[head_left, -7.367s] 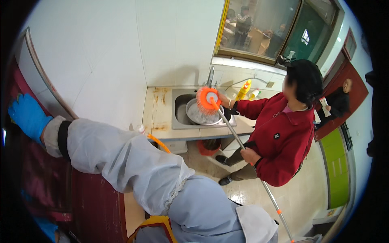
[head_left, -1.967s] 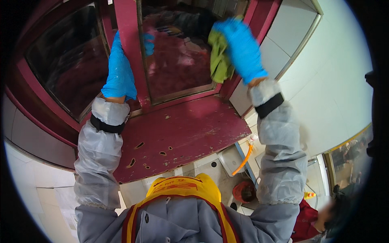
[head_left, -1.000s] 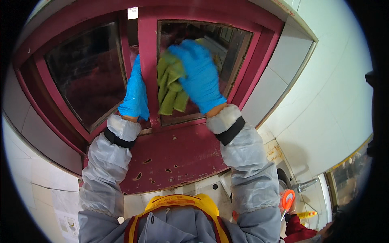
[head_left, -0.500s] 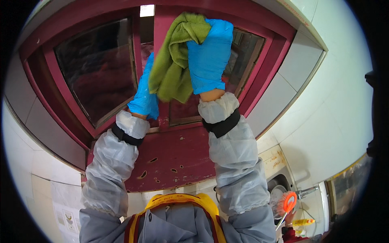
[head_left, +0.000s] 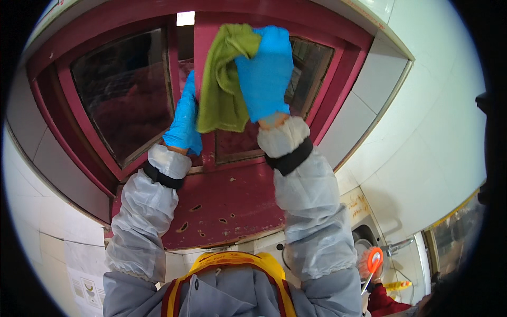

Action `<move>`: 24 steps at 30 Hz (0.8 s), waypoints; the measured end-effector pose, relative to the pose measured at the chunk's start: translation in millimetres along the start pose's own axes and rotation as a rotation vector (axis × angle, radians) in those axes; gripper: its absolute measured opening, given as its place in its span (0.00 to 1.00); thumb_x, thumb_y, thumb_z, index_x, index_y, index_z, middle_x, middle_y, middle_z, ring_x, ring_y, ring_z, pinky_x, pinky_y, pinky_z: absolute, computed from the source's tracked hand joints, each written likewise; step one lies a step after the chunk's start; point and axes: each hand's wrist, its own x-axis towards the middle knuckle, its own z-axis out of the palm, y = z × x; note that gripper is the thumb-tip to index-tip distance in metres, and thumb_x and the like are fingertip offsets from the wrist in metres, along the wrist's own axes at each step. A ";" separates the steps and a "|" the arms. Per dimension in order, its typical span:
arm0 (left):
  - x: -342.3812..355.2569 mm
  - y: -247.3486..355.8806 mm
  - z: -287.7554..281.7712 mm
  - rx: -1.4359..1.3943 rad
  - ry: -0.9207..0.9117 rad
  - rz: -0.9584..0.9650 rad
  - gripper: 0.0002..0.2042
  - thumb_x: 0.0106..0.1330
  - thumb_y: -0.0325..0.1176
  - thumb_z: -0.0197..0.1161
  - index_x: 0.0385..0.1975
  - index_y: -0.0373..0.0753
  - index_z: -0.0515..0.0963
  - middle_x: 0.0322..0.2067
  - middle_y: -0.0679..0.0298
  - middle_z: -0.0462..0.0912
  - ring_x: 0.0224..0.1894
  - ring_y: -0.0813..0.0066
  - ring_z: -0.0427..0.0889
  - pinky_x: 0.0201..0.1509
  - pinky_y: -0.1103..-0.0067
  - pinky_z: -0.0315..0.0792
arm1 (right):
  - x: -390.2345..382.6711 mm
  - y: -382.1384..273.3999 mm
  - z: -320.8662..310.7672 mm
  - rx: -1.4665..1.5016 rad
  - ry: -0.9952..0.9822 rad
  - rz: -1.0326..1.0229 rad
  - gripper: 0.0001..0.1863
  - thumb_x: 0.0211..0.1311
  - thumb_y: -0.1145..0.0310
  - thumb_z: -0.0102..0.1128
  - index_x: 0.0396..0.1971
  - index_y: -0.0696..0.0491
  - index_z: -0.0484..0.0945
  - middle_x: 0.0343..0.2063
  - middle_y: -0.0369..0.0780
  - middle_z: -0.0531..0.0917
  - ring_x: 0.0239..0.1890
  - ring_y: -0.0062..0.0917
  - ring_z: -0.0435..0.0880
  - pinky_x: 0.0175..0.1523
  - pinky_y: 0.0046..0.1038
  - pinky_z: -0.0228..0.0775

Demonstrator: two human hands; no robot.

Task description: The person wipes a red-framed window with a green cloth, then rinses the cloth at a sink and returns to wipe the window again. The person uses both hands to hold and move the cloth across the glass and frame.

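My right hand (head_left: 265, 74), in a blue glove, is closed on a green cloth (head_left: 224, 79) and presses it against the upper part of a dark red window sash (head_left: 207, 31). The cloth hangs down in folds to the left of the hand and covers some of the sash's upright and glass. My left hand (head_left: 183, 119), also gloved in blue, grips the left edge of that same sash, beside the gap between the two panes. Its fingers point upward and are partly hidden. White sleeve covers with black bands wrap both forearms.
Left of the gap is another dark glass pane (head_left: 124, 95). Below the window lies a red sill (head_left: 211, 216) with chipped paint. At lower right are a metal sink (head_left: 364, 232), a faucet (head_left: 398, 246), an orange-headed brush (head_left: 374, 260), a yellow bottle (head_left: 397, 286) and another person's red sleeve (head_left: 383, 301).
The view has shifted slightly to the right. My right hand and the cloth have moved a little lower on the sash, and the cloth's folds hang differently. My left hand keeps its place.
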 end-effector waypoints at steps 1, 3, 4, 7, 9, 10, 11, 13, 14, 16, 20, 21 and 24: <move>2.5 -0.8 -1.1 0.000 -0.003 0.019 0.28 0.74 0.53 0.45 0.67 0.41 0.62 0.63 0.60 0.69 0.63 0.67 0.69 0.66 0.70 0.65 | 4.8 1.6 3.2 -0.008 0.022 0.019 0.23 0.40 0.77 0.69 0.41 0.57 0.74 0.37 0.47 0.76 0.40 0.43 0.77 0.47 0.39 0.71; 6.2 -1.7 -2.7 0.001 -0.008 0.058 0.27 0.73 0.52 0.48 0.65 0.42 0.64 0.61 0.59 0.72 0.61 0.67 0.72 0.63 0.71 0.70 | 8.9 8.2 -1.4 0.026 -0.001 0.032 0.23 0.40 0.75 0.70 0.41 0.56 0.73 0.37 0.47 0.76 0.42 0.43 0.77 0.47 0.38 0.71; 6.2 -0.8 -3.7 -0.017 0.019 0.019 0.27 0.73 0.52 0.47 0.65 0.42 0.64 0.60 0.59 0.72 0.61 0.67 0.72 0.63 0.71 0.69 | 10.5 16.5 -13.1 0.068 -0.041 0.029 0.23 0.41 0.74 0.71 0.41 0.56 0.72 0.38 0.46 0.75 0.43 0.43 0.76 0.48 0.38 0.71; 3.7 2.6 -5.3 0.044 0.009 0.011 0.22 0.76 0.45 0.44 0.64 0.41 0.65 0.57 0.59 0.75 0.57 0.67 0.75 0.61 0.71 0.71 | 12.8 54.3 -71.7 -0.221 -0.007 0.151 0.20 0.45 0.74 0.68 0.40 0.57 0.72 0.37 0.46 0.76 0.43 0.42 0.78 0.46 0.38 0.72; -0.4 8.8 -5.2 0.142 -0.167 0.004 0.22 0.76 0.47 0.43 0.62 0.41 0.67 0.53 0.60 0.77 0.54 0.68 0.76 0.58 0.71 0.72 | 11.7 76.0 -109.6 -0.383 -0.084 0.392 0.18 0.49 0.74 0.64 0.42 0.57 0.73 0.37 0.47 0.78 0.41 0.43 0.80 0.46 0.37 0.73; -2.2 10.7 -3.2 0.121 -0.093 -0.029 0.23 0.76 0.48 0.43 0.62 0.40 0.68 0.52 0.60 0.78 0.53 0.69 0.77 0.57 0.71 0.72 | 2.5 78.8 -116.1 -0.257 -0.147 0.387 0.18 0.49 0.74 0.63 0.42 0.58 0.74 0.38 0.48 0.79 0.41 0.43 0.81 0.46 0.36 0.73; -4.9 14.6 -1.0 0.092 -0.034 -0.034 0.23 0.76 0.48 0.43 0.61 0.40 0.68 0.51 0.60 0.78 0.52 0.70 0.77 0.56 0.71 0.72 | -5.0 78.1 -123.0 -0.151 -0.210 0.459 0.17 0.50 0.74 0.62 0.43 0.58 0.74 0.38 0.48 0.80 0.41 0.43 0.81 0.46 0.36 0.73; -13.6 20.1 5.1 0.218 0.035 0.125 0.22 0.75 0.49 0.45 0.59 0.40 0.70 0.49 0.61 0.78 0.50 0.72 0.77 0.55 0.72 0.72 | -22.6 61.8 -129.5 0.007 -0.351 0.556 0.18 0.50 0.74 0.61 0.44 0.58 0.75 0.39 0.49 0.82 0.41 0.42 0.83 0.47 0.35 0.74; -22.2 25.7 6.1 0.369 0.067 0.280 0.21 0.75 0.48 0.47 0.58 0.40 0.70 0.49 0.62 0.78 0.49 0.73 0.76 0.55 0.73 0.71 | -30.7 46.6 -127.8 0.086 -0.407 0.554 0.17 0.50 0.74 0.62 0.42 0.57 0.75 0.38 0.47 0.82 0.40 0.40 0.83 0.46 0.33 0.74; -43.5 36.4 7.9 0.526 0.121 0.348 0.18 0.74 0.41 0.51 0.59 0.42 0.69 0.48 0.63 0.76 0.48 0.75 0.75 0.54 0.75 0.70 | -39.7 11.0 -115.5 0.415 -0.468 0.616 0.17 0.51 0.76 0.62 0.44 0.56 0.74 0.36 0.44 0.82 0.39 0.29 0.83 0.46 0.30 0.75; -90.8 36.9 5.4 0.425 -0.165 0.083 0.19 0.72 0.35 0.52 0.61 0.40 0.67 0.51 0.61 0.76 0.51 0.74 0.75 0.56 0.74 0.72 | -40.0 -53.3 -78.1 0.942 -0.629 0.711 0.24 0.52 0.77 0.59 0.51 0.57 0.69 0.46 0.45 0.76 0.49 0.32 0.78 0.55 0.31 0.71; -100.2 38.3 -0.1 0.407 -0.111 0.065 0.19 0.72 0.33 0.52 0.62 0.40 0.66 0.53 0.60 0.75 0.52 0.73 0.75 0.57 0.74 0.72 | -41.6 -64.4 -68.2 0.901 -0.735 0.617 0.23 0.52 0.77 0.59 0.51 0.57 0.68 0.48 0.46 0.74 0.50 0.35 0.78 0.56 0.31 0.70; -111.8 56.9 -30.8 0.172 -0.173 -0.070 0.21 0.74 0.40 0.48 0.64 0.42 0.63 0.59 0.58 0.71 0.59 0.67 0.72 0.64 0.70 0.69 | -41.5 -73.6 -54.6 0.800 -0.770 0.482 0.22 0.55 0.75 0.61 0.51 0.55 0.70 0.48 0.44 0.74 0.45 0.35 0.79 0.52 0.33 0.73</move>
